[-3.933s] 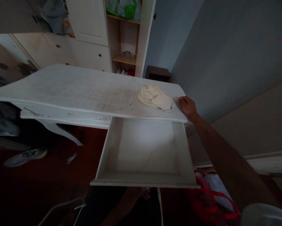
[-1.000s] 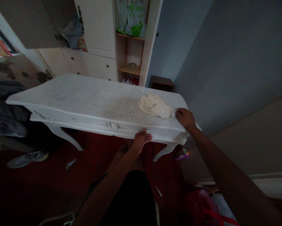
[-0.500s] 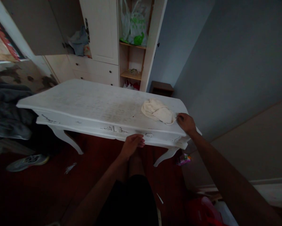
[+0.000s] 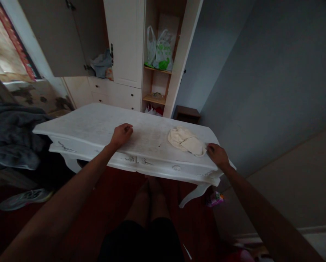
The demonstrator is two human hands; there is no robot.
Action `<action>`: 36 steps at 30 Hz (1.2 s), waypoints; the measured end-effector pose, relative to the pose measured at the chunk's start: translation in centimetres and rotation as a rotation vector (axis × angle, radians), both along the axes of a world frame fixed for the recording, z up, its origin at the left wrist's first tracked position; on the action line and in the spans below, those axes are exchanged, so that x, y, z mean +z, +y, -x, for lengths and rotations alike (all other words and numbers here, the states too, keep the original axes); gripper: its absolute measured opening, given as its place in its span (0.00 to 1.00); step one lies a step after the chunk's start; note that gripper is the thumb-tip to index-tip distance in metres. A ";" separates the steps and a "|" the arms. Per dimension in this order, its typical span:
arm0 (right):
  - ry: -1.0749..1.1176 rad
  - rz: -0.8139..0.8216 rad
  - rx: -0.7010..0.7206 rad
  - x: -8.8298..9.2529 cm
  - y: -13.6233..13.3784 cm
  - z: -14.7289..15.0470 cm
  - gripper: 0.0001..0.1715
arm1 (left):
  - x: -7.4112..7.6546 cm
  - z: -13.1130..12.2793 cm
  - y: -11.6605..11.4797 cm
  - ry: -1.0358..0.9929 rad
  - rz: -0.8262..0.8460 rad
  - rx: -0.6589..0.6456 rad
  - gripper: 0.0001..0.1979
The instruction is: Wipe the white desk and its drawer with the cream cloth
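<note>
A crumpled cream cloth [image 4: 186,141] lies on the right part of a white desk [image 4: 97,118], which has a worn, greyish smudged top. At the cloth's right end is my right hand [image 4: 217,154], its fingers closed where the cloth's edge meets the fingertips. My left hand [image 4: 121,135] is over the left-centre of the desktop, apart from the cloth. Its fingers are curled together, and whether something small sits between them is hidden. Carved trim and a small round knob [image 4: 176,167] mark the desk's front.
Behind the desk stands a white wardrobe [image 4: 126,43] with open doors and plastic bags [image 4: 163,52] on a shelf. Grey fabric [image 4: 12,134] is heaped at left, above a shoe [image 4: 26,198]. A purple package [image 4: 215,199] lies by the right wall [image 4: 274,91].
My left hand has moved up and left, from the desk's front edge to over its top. My right hand stays by the cloth. The view has shifted slightly.
</note>
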State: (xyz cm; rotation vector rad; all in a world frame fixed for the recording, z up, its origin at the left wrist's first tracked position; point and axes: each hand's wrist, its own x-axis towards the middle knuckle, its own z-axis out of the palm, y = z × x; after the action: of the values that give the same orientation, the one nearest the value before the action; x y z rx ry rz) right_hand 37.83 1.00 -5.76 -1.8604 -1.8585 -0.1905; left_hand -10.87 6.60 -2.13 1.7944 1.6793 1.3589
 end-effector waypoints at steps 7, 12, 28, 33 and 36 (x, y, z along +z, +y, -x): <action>-0.018 0.002 -0.010 -0.2 0.1 -0.2 0.17 | -1.3 1.1 1.4 -0.391 0.136 -0.003 0.07; 0.057 0.103 -0.122 1.3 0.8 0.3 0.12 | -1.3 0.9 1.4 -0.554 0.129 -0.051 0.05; 0.415 0.533 0.303 6.2 5.7 13.9 0.39 | -1.3 1.0 1.5 -0.522 0.134 -0.017 0.05; 0.114 0.332 0.247 5.6 3.8 16.2 0.37 | -1.5 1.0 1.8 -0.514 0.131 -0.013 0.05; 0.001 0.152 0.263 5.1 0.7 17.8 0.38 | -1.5 1.0 1.8 -0.507 0.131 -0.009 0.05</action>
State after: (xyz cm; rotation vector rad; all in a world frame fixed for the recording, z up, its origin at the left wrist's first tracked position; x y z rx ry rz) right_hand 20.03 1.69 -0.66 -1.6863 -2.1456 0.0441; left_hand -11.83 8.36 -3.66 1.2451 1.4398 1.5010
